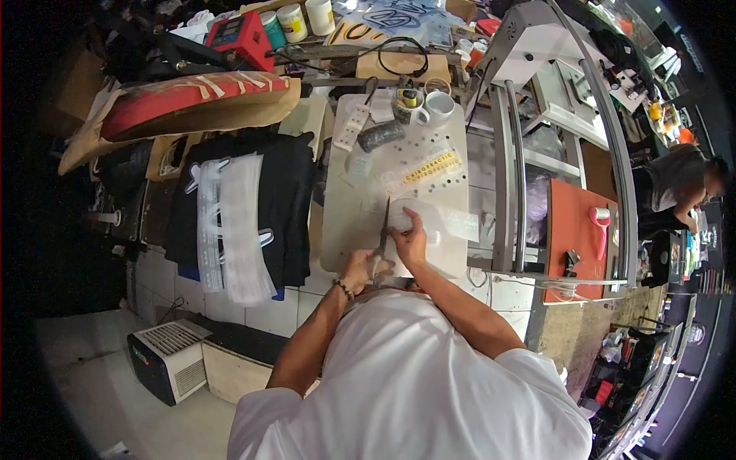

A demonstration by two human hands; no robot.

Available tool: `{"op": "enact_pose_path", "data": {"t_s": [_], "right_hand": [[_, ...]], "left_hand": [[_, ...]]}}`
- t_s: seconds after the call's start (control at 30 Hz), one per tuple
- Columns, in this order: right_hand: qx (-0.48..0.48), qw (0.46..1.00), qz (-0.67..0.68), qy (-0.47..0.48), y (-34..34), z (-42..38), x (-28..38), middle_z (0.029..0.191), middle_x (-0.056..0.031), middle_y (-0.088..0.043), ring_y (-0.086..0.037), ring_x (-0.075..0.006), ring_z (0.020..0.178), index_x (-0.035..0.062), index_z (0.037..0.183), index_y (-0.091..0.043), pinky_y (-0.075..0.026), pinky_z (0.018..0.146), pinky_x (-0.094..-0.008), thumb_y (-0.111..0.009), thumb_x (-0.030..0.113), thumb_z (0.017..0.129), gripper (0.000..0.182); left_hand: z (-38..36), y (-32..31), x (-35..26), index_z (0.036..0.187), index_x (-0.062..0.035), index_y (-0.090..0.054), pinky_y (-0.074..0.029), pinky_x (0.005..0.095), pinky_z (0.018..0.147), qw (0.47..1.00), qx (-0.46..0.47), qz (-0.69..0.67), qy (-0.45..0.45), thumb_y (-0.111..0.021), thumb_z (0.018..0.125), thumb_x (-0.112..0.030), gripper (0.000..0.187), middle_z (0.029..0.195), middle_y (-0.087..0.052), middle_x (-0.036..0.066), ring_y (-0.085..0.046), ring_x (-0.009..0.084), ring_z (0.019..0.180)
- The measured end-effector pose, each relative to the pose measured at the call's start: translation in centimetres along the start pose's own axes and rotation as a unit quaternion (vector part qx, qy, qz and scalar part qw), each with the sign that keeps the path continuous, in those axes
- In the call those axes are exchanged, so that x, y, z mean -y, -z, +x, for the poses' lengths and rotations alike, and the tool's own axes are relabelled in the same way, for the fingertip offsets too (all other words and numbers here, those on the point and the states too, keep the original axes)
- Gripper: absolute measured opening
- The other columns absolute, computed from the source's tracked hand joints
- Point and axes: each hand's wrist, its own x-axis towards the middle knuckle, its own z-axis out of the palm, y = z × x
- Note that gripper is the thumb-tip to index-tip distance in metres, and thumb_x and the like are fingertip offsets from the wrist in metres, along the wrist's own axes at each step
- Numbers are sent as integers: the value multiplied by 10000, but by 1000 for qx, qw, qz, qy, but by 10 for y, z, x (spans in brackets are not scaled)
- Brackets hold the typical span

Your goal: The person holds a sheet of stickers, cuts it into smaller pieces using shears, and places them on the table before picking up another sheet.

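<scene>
My left hand (364, 272), with a beaded bracelet at the wrist, is closed around the handles of a pair of scissors (385, 228). The scissors' dark blades point away from me. Just right of the blades, my right hand (410, 239) pinches a translucent sheet (462, 225) with faint white print. Both hands are over a pale worktable (345, 238). Beyond them lies a clear film with yellow and black "CHIROPRACTIC" lettering (431, 167), among scattered dark dots. Whether the blades touch the sheet is hard to see.
A white mug (436, 110), a power strip (353, 126) and a dark roll (382, 136) sit at the table's far end. Black cloth (295, 176) with white strips (244, 222) lies left. A metal-framed machine (512, 176) stands right. Another person (675, 184) bends at far right.
</scene>
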Motion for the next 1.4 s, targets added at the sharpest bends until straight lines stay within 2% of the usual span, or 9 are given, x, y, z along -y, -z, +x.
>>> {"op": "enact_pose_path", "data": {"t_s": [0.1, 0.2, 0.27, 0.37, 0.5, 0.6, 0.67, 0.97, 1.4], "right_hand": [[-18, 998, 26, -53, 20, 2, 26, 1126, -161, -654, -595, -142, 720, 34, 1367, -486, -503, 673, -298, -715, 96, 834, 584], [-22, 989, 131, -62, 43, 13, 27, 1013, -91, -698, -603, -156, 640, 52, 1346, -503, -497, 623, -274, -641, 114, 897, 474], [-86, 964, 249, 37, 55, 23, 29, 900, -43, -689, -549, -101, 609, 59, 1377, -479, -445, 580, -208, -591, 128, 939, 456], [-45, 960, 277, 3, 79, 24, 78, 1066, -42, -638, -569, -68, 760, 42, 1398, -460, -454, 696, -201, -618, 54, 914, 509], [-25, 953, 303, -16, 86, 30, 104, 1223, -87, -589, -581, -70, 890, 36, 1399, -465, -456, 773, -187, -619, -4, 904, 521], [-50, 931, 361, 16, 82, 39, 113, 1193, -86, -612, -588, -67, 886, 16, 1391, -468, -487, 793, -213, -632, 5, 904, 514], [-56, 928, 368, 24, 83, 43, 117, 1204, -89, -612, -588, -66, 892, 11, 1385, -474, -494, 809, -223, -633, 3, 904, 507], [-73, 926, 366, 54, 81, 40, 142, 1198, -75, -621, -586, -49, 860, -5, 1367, -488, -488, 768, -202, -626, -12, 904, 484], [-79, 937, 337, 44, 74, 34, 139, 1079, -27, -641, -547, -11, 793, -5, 1345, -508, -452, 691, -164, -639, -10, 898, 466]], "left_hand": [[-18, -4, -9, 1053, 48, -638, -528, 263, 572, 998, 27, -53, 18, -738, 820, -47, 271, 878, -698, 111, -663, 155, 746], [-44, -1, -18, 1059, 61, -636, -525, 264, 645, 993, 68, 72, -69, -750, 809, -64, 302, 903, -692, 113, -656, 151, 769], [-60, -16, -39, 1101, 50, -629, -513, 257, 728, 993, 63, 76, -70, -749, 815, -97, 344, 949, -688, 100, -651, 152, 827], [-61, -5, -29, 1370, -15, -514, -500, 294, 897, 984, 58, 141, -91, -782, 790, -72, 641, 1137, -645, 43, -602, 144, 1015], [-61, -13, -27, 1404, -49, -488, -504, 297, 896, 986, 29, 145, -78, -796, 769, -48, 706, 1146, -635, 44, -600, 152, 1030], [-49, -12, -19, 1452, -70, -435, -504, 290, 893, 996, 67, -13, -60, -791, 751, -8, 789, 1165, -621, 50, -589, 141, 1039], [-66, -38, -46, 1467, -84, -395, -510, 295, 932, 982, 48, 151, -103, -762, 746, 55, 821, 1204, -639, 87, -607, 156, 1067], [-64, -68, -71, 1474, -52, -385, -506, 284, 904, 932, 34, 291, -212, -757, 765, -3, 802, 1239, -636, 103, -606, 133, 1066], [-47, -68, -67, 1405, 2, -463, -539, 274, 825, 948, 25, 228, -222, -692, 798, 34, 649, 1074, -673, 91, -629, 123, 922]]}}
